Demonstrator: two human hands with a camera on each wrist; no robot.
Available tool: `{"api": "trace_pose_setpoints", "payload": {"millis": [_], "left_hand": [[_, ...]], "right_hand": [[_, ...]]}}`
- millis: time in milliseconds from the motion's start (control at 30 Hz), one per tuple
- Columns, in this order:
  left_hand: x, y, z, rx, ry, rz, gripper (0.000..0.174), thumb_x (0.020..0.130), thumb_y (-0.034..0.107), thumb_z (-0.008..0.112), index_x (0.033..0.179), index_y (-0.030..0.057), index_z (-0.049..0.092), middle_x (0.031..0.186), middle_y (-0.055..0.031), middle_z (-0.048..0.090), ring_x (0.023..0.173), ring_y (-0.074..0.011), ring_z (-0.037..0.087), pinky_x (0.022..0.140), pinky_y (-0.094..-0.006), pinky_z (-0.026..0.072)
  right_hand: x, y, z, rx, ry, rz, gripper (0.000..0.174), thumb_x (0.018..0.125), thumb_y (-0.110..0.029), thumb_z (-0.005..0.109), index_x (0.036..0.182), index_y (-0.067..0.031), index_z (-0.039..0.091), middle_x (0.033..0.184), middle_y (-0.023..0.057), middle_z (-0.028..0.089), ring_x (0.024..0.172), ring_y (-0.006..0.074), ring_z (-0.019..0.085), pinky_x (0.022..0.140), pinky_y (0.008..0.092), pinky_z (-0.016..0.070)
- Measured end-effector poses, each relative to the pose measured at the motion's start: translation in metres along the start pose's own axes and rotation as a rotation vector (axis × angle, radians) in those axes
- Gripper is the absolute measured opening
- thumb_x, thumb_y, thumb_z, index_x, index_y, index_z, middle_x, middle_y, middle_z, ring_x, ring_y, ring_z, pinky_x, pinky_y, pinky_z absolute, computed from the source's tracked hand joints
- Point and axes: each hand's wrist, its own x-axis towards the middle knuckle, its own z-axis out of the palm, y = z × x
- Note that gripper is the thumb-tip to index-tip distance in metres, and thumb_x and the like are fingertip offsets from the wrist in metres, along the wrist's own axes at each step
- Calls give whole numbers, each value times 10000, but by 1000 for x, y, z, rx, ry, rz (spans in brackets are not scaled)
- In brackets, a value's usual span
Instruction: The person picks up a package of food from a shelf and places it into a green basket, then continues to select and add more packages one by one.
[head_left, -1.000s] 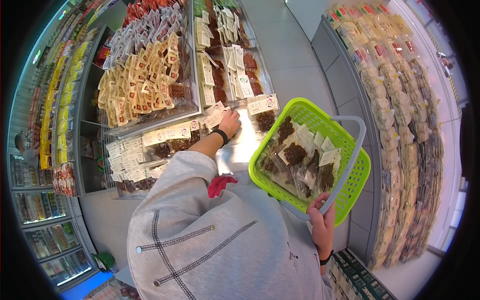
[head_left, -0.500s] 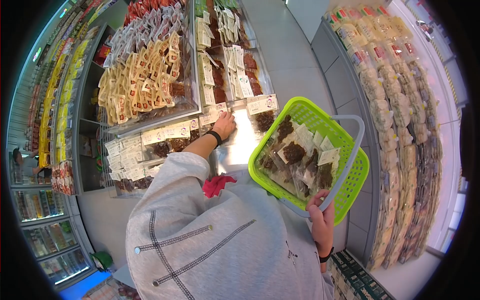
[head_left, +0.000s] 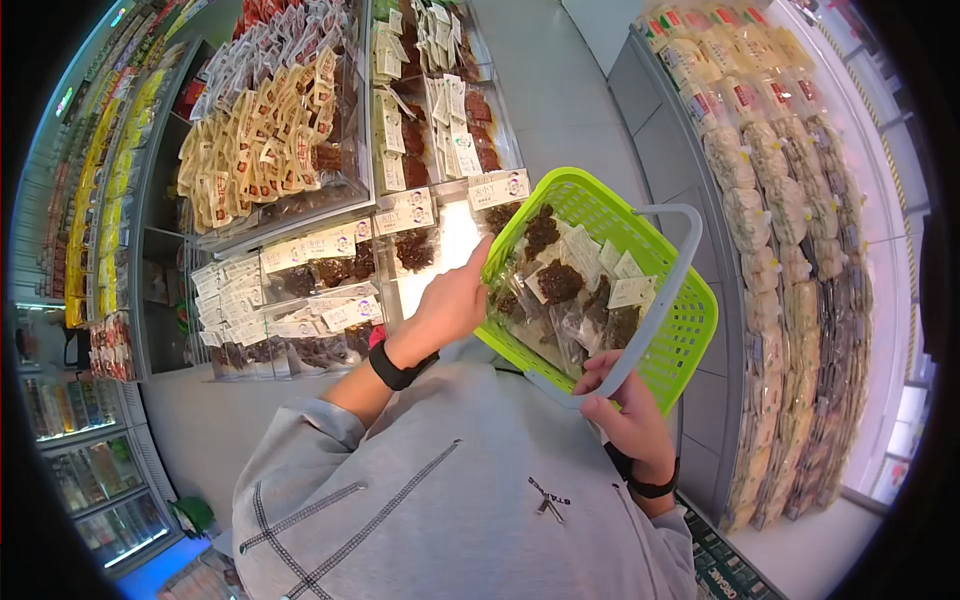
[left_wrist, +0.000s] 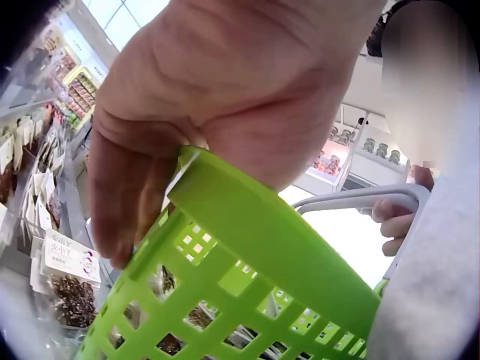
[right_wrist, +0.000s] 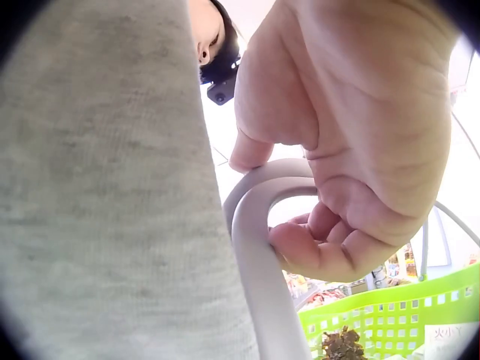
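A bright green plastic shopping basket hangs tilted before the person's body, with clear bags of dark brown dried meat and pale labels inside. My left hand holds its near left rim. In the left wrist view the palm lies over the green rim and the fingers reach down the outer wall; the thumb is hidden. At the basket's near side my right hand grips the grey handle. The right wrist view shows its fingers curled round the handle.
Left of the basket stands a low clear display bin with bagged dark meat and label cards. Behind it rises a bin of beige snack packets. A shelf of pale packets runs along the right side, beyond the grey floor aisle.
My left hand has left the label cards at the display bin and moved right and nearer to the basket's rim. The right hand still holds the handle; the basket sits slightly further left in view.
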Motion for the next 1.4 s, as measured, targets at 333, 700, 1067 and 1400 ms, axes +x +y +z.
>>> {"api": "trace_pose_setpoints", "payload": {"millis": [333,700,1067,1400], "left_hand": [[-84,-12,29,9,200,-267,560,833,73,560,1370,65,403,664,-250,594,631,-444,583,591,-521,448],[-135,-9,47,-151,311,-286,581,826,77,565,1383,115,407,834,-250,621,724,-430,604,625,-490,466],[-124,-42,13,-201,69,-31,662,780,173,584,1398,78,367,1006,-199,606,797,-372,616,657,-445,509],[-112,-54,-8,-143,-102,-14,664,770,231,598,1382,73,393,974,-163,576,781,-352,619,657,-429,515]], "right_hand": [[15,-11,-70,-389,-448,-176,650,766,-160,750,1319,7,452,1167,130,611,1025,177,596,829,280,474],[116,54,-53,-1276,-65,-90,1035,571,-324,877,1430,-128,336,1350,287,392,1341,419,301,1079,476,320],[128,29,-41,-1073,58,-240,401,791,-170,709,1118,18,573,1114,208,574,1029,411,544,884,423,439],[139,79,-75,-906,216,329,728,673,-183,832,1246,67,460,1153,186,591,1040,305,587,887,386,471]]}}
